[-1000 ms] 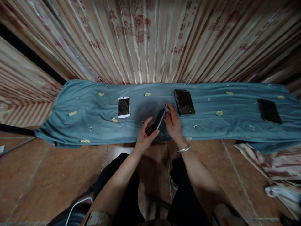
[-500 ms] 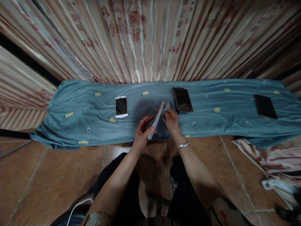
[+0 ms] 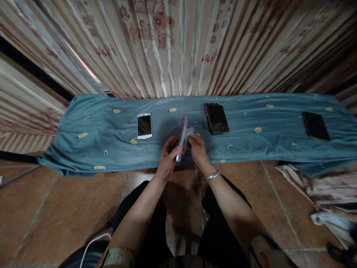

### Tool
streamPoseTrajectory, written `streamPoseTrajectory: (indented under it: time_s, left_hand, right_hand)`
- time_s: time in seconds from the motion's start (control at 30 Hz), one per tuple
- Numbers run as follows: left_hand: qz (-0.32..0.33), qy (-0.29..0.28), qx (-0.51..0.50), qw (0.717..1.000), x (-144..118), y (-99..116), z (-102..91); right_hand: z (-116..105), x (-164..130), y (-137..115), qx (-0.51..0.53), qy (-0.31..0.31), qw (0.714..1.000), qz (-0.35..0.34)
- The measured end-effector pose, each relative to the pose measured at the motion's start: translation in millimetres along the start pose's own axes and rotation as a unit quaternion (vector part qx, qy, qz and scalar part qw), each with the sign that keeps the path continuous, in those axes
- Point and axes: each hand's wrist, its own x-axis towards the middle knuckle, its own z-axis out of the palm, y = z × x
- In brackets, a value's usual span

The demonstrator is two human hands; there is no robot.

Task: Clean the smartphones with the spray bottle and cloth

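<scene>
My left hand (image 3: 169, 154) is closed around the lower part of a thin white phone (image 3: 182, 139), held on edge above the blue-green cloth. Pinched in my right hand (image 3: 198, 149) is a small grey cloth (image 3: 189, 137), close against the phone's right side; whether it touches cannot be made out. The phone's faces are mostly turned out of sight. To the left lies a white phone with a dark screen (image 3: 144, 126). Right of my hands rests a black phone (image 3: 218, 118) on top of a brown-edged case or second device.
Another dark phone (image 3: 316, 126) lies at the right end of the blue-green cloth (image 3: 156, 156), which covers a long narrow bench. Patterned curtains (image 3: 173, 48) hang directly behind. Brown floor tiles (image 3: 83, 212) and my legs are below; a white cable (image 3: 93, 243) curves at lower left.
The phone in my left hand has turned more upright. My right hand with the grey cloth has moved left and slightly down, nearer the phone.
</scene>
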Motion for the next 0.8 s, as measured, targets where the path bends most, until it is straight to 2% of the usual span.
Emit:
streamPoseTrajectory:
  time_s: [0.37, 0.63, 0.8]
  left_hand:
    - [-0.001, -0.009, -0.02, 1.0, 5.7, 7.1, -4.1]
    - [-0.045, -0.062, -0.016, 0.997, 2.2, 14.4, -0.4]
    - [-0.064, -0.069, 0.004, 0.996, -0.2, 12.0, 0.9]
  right_hand:
    - [7.7, -13.6, 1.0, -0.008, -0.024, 1.0, -0.002]
    - [6.7, -16.7, 2.1, -0.012, -0.03, 0.999, 0.008]
    - [7.5, -21.9, -2.3, -0.009, -0.054, 0.998, 0.016]
